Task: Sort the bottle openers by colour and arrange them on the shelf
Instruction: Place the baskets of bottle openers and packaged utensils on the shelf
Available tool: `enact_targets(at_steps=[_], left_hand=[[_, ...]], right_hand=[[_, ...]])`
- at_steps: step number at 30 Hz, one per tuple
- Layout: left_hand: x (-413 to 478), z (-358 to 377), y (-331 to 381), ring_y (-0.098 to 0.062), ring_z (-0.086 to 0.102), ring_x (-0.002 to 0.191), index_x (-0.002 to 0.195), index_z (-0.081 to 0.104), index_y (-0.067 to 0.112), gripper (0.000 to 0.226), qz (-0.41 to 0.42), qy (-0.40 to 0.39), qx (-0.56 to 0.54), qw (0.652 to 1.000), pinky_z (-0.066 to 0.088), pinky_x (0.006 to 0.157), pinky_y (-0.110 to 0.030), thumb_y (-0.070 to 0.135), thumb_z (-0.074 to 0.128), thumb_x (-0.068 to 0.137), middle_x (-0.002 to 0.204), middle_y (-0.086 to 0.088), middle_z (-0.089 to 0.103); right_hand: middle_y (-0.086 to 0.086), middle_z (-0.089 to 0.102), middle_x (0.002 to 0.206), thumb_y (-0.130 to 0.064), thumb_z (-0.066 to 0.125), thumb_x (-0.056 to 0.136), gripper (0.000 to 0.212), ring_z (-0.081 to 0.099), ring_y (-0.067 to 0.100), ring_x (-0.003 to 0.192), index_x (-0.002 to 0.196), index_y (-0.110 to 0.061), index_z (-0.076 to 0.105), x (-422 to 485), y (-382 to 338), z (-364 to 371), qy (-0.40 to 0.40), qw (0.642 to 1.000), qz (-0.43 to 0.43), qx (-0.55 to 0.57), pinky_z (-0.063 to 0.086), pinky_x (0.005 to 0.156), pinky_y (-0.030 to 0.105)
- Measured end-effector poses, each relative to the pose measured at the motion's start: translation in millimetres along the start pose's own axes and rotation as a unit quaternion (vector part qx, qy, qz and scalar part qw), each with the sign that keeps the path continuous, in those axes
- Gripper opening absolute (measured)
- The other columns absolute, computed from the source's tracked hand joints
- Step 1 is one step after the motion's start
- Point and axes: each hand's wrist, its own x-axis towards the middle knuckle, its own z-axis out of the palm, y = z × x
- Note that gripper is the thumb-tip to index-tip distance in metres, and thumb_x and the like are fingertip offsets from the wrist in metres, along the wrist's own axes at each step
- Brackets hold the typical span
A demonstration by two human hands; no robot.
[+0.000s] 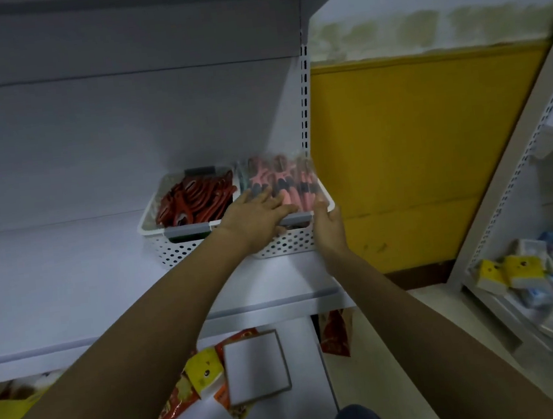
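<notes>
1. The white shelf [68,267] carries both baskets at its right end, so the openers are already on it
2. The left basket [183,251] and the right basket [289,245], both white and perforated, stand side by side and touching; the right one sits against the shelf's right upright
3. The red bottle openers [194,198] fill the left basket in a loose heap, their long axes mostly slanting from near left to far right
4. The pink bottle openers [285,180], in clear packs, lie in the right basket in a row, long axes running near to far; blur keeps us from telling which end is the head
5. Our left hand [255,218] lies flat on the pink ones, fingers straight and slightly spread, thumb down by the near rim
6. Our right hand [330,227] is against that basket's near right corner; we cannot tell whether its fingers curl over the rim
7. We judge the sorting done, since each colour has its own basket and we see no loose openers; what is left seems to be settling the pink row and squaring the right basket
</notes>
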Motion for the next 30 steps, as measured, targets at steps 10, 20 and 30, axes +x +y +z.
enact_targets(at_steps=[10, 20, 30], left_hand=[[-31.6, 9.1, -7.0, -0.019, -0.008, 0.146, 0.149, -0.009, 0.015, 0.071, -0.115, 0.055, 0.034, 0.991, -0.004, 0.116, -0.042, 0.052, 0.024, 0.097, 0.159, -0.004, -0.009], [-166.4, 45.9, -45.0, -0.026, 0.015, 0.144, 0.147, 0.017, 0.006, 0.066, -0.22, 0.168, -0.022, 0.961, 0.011, 0.117, -0.048, 0.046, 0.03, 0.096, 0.155, -0.011, 0.015], [-257.2, 139.0, -169.8, -0.017, 0.008, 0.145, 0.149, 0.02, 0.012, 0.065, -0.319, 0.03, -0.188, 0.928, 0.004, 0.116, -0.042, 0.051, 0.025, 0.098, 0.157, -0.004, 0.018]], right_hand=[[0.015, 0.021, 0.155, -0.034, 0.045, 0.098, 0.061, 0.023, 0.033, 0.142, 0.149, -0.009, 0.021, -10.4, -21.0, -11.9, 0.066, 0.916, -0.193, -0.347, 0.025, 0.115, 0.046], [0.017, 0.045, 0.142, -0.015, 0.06, 0.088, 0.047, 0.041, 0.031, 0.133, 0.132, -0.005, 0.051, -98.4, -1.1, 73.0, -0.152, 0.748, -0.52, -0.384, 0.026, 0.113, 0.043], [0.003, 0.066, 0.097, -0.065, 0.052, 0.083, 0.055, 0.056, 0.024, 0.095, 0.102, -0.014, 0.063, -95.0, 3.4, 211.0, -0.017, 0.807, -0.415, -0.42, 0.031, 0.086, 0.035]])
